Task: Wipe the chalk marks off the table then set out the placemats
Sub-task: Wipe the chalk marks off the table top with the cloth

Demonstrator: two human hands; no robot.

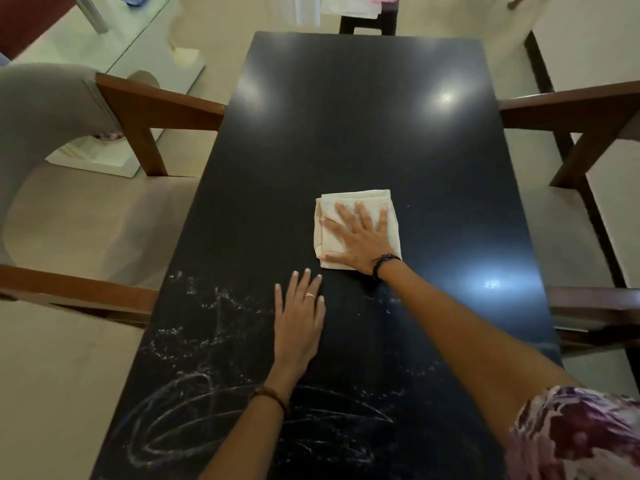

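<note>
The right hand [360,242] presses flat, fingers straight, on the folded cream cloth [356,227]. The left hand [299,318] rests open-palmed on the black table [346,126], chalk marks [207,403] at its seven o'clock.

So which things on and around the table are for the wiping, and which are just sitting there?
For the job:
cloth, under the flat right hand
chalk marks
table
left hand, flat on the table

Just there:
chairs
glass table
laundry at the far end
</note>
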